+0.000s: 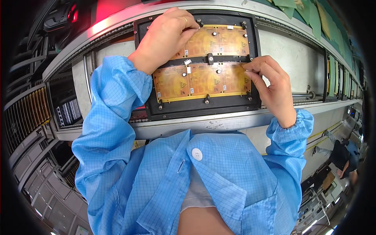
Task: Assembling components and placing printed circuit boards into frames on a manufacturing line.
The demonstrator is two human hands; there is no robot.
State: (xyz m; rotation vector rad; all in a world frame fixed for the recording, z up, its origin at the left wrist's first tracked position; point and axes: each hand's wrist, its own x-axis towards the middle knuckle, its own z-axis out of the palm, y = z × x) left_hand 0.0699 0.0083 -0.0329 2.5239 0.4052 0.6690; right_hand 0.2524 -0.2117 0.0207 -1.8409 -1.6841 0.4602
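Note:
Two yellow-brown circuit board panels lie in a black frame fixture: an upper panel and a lower panel. My left hand reaches over the upper panel's left part, covering it. Its thumb and finger are pinched at the far edge, beside a black clamp knob; what is between them is hidden. My right hand is pinched at the right end of the lower panel, and I cannot make out anything in it. Small black round components and white connectors stand on the panels.
The fixture sits on a conveyor with metal rails. A black turning clamp is on the middle bar, with a white pin connector left of it. Green sheets lie at far right. Another person is off to the right.

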